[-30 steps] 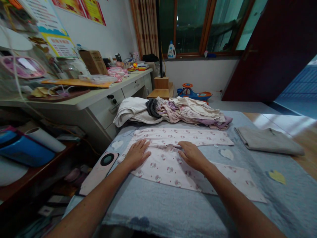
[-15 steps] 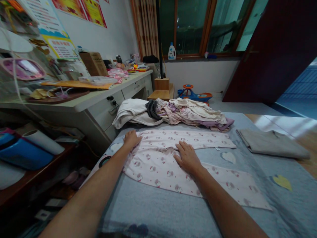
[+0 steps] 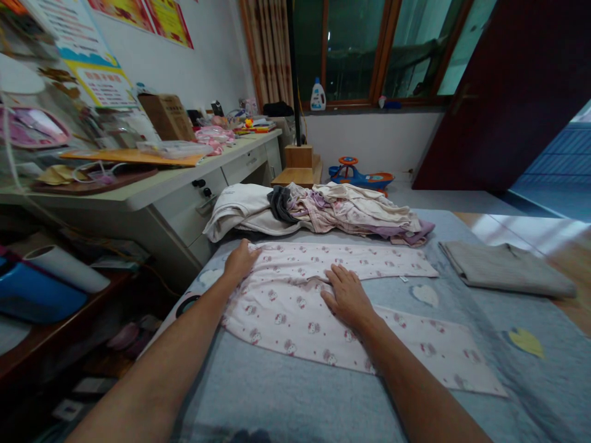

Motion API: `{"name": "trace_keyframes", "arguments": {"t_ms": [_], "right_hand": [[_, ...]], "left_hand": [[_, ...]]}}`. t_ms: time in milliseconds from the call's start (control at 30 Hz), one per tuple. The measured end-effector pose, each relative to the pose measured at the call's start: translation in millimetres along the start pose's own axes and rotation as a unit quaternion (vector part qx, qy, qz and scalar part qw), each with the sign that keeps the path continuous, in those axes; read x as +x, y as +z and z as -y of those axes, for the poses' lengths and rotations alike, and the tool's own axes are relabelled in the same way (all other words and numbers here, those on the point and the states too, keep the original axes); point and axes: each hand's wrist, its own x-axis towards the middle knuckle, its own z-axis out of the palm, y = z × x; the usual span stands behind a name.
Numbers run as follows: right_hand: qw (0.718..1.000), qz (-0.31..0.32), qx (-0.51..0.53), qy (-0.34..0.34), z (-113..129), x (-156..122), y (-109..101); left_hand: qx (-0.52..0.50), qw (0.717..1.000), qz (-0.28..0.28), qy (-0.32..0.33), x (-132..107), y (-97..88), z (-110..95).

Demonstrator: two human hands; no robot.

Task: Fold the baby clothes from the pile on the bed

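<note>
A pale pink printed garment (image 3: 295,301) lies spread flat on the grey-blue blanket (image 3: 305,394) in front of me. My left hand (image 3: 241,260) rests on the garment's far left corner, its fingers curled over the cloth edge. My right hand (image 3: 347,295) lies flat on the middle of the garment, fingers stretched out and pressing it down. Both forearms reach in from the bottom of the view.
A heap of unfolded clothes (image 3: 318,212) lies just beyond the garment. A folded grey piece (image 3: 505,269) sits at the right. A cluttered white desk (image 3: 152,184) stands on the left, a toy car (image 3: 360,175) on the floor ahead, and a phone (image 3: 187,304) lies under my left arm.
My left hand slid from the garment's middle out to its far left corner and closed on the edge. My right hand stayed flat on the middle.
</note>
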Motion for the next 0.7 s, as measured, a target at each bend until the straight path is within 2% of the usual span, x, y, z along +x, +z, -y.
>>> {"name": "trace_keyframes", "arguments": {"t_ms": [100,200,267,333,400,467,567,700], "right_hand": [[1.0,0.005,0.003,0.005,1,0,-2],[1.0,0.009,0.005,0.006,1,0,-4],[1.0,0.009,0.005,0.005,1,0,-4],[1.0,0.01,0.005,0.005,1,0,-5],[1.0,0.013,0.005,0.005,2,0,-5],[1.0,0.014,0.006,0.006,2,0,-5],[1.0,0.016,0.009,0.006,2,0,-5],[1.0,0.017,0.008,0.005,2,0,-6]], "left_hand": [[-0.016,1.0,0.026,0.001,9,-2.0,6],[-0.081,0.995,0.058,0.005,18,-5.2,14],[-0.104,0.99,0.086,0.029,19,-7.8,18],[-0.087,0.99,0.096,0.057,16,-9.9,19],[-0.04,0.995,0.068,0.06,9,-10.5,18],[0.017,0.999,0.019,0.033,0,-9.2,16],[0.077,0.997,-0.019,0.006,-13,-5.7,12],[0.132,0.986,-0.098,0.041,-26,-3.9,-5]]}}
